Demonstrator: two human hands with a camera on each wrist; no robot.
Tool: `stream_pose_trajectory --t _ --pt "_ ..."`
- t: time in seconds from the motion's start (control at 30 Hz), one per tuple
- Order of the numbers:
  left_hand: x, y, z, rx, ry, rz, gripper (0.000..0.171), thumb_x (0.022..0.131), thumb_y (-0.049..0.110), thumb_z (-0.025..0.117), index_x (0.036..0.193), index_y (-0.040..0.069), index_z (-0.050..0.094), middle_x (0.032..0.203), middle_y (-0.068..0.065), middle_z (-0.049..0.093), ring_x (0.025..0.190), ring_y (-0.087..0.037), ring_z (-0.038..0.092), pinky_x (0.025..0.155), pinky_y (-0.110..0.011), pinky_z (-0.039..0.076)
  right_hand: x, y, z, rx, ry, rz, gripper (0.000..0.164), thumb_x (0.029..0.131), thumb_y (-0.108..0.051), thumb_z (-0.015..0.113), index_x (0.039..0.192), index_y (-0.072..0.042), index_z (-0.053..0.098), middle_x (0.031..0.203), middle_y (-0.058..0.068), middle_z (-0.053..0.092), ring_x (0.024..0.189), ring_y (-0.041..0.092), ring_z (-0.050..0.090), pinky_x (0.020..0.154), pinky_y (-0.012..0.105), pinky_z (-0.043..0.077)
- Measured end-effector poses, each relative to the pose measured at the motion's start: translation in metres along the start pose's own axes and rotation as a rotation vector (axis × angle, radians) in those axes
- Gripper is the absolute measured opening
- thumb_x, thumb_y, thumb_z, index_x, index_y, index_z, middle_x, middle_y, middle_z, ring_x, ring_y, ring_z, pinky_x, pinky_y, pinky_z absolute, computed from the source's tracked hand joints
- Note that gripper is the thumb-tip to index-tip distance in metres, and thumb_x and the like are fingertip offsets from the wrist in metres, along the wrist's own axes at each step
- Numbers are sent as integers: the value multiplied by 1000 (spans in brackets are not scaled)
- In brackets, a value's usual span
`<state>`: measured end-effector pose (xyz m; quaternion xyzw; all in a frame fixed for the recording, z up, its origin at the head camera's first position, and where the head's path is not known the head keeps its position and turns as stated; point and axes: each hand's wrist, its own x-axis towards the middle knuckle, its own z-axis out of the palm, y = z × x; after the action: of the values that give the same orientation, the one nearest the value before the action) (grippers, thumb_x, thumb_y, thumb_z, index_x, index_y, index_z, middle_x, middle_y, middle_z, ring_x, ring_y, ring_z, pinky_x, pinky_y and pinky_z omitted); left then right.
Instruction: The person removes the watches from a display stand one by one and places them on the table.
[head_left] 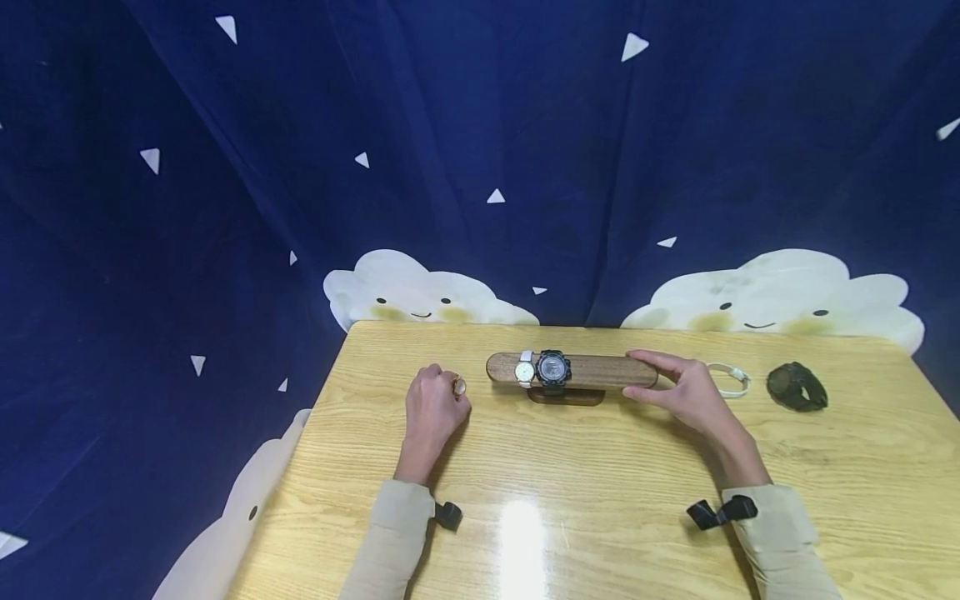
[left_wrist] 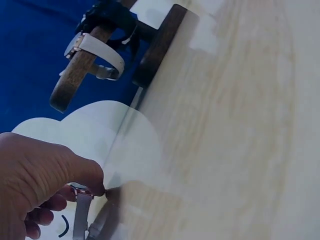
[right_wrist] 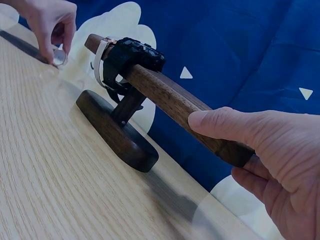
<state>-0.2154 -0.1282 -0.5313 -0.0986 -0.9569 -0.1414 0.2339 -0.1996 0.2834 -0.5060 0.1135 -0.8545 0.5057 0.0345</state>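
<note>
A wooden watch stand [head_left: 611,372] with a crossbar on a short base stands near the table's back edge. My right hand [head_left: 693,396] grips the bar's right end between thumb and fingers. Toward the bar's left end hang a white-strapped watch [head_left: 524,372] and, beside it, a chunky black watch [head_left: 553,369]. Left of the stand, my left hand [head_left: 435,404] pinches a small watch with a gold-toned case [head_left: 459,387]. In the left wrist view its pale strap [left_wrist: 81,217] hangs below the fingertips, close to the tabletop.
Right of my right hand lies a white watch or band [head_left: 731,380], partly hidden by the hand. Farther right is a dark watch [head_left: 797,387] on its side. The wooden table [head_left: 585,483] meets a blue curtain [head_left: 480,125] with cloud shapes behind.
</note>
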Motion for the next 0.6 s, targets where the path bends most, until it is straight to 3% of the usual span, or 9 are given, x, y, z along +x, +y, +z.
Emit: stream_pose_trajectory --t 0.1,0.33,0.47,0.6 --pt "1 0 -3 -5 -29 -20 12 68 2 79 80 5 78 76 -7 61 71 -27 60 64 -38 55 0 0 0 -4 -8 -13 61 83 -26 91 137 -8 69 139 13 67 133 33 59 98 6 44" --pt "5 4 -14 -67 -42 -74 36 74 14 85 106 1 79 95 -13 69 88 -31 66 79 -42 60 0 -1 0 -4 11 11 59 81 -27 93 135 -14 72 138 8 69 132 23 60 99 6 44" --pt "8 9 -22 -146 27 -78 40 77 15 85 113 0 78 93 -12 67 86 -29 63 76 -40 57 0 -3 0 5 -2 -3 59 82 -26 92 136 -15 71 139 11 68 133 30 59 98 6 44" --pt "10 14 -25 -216 136 -12 39 79 16 84 114 -1 78 81 -9 62 73 -23 55 65 -35 50 -1 -3 -1 9 -12 -19 59 83 -26 91 137 -12 70 139 13 67 134 37 57 98 5 44"
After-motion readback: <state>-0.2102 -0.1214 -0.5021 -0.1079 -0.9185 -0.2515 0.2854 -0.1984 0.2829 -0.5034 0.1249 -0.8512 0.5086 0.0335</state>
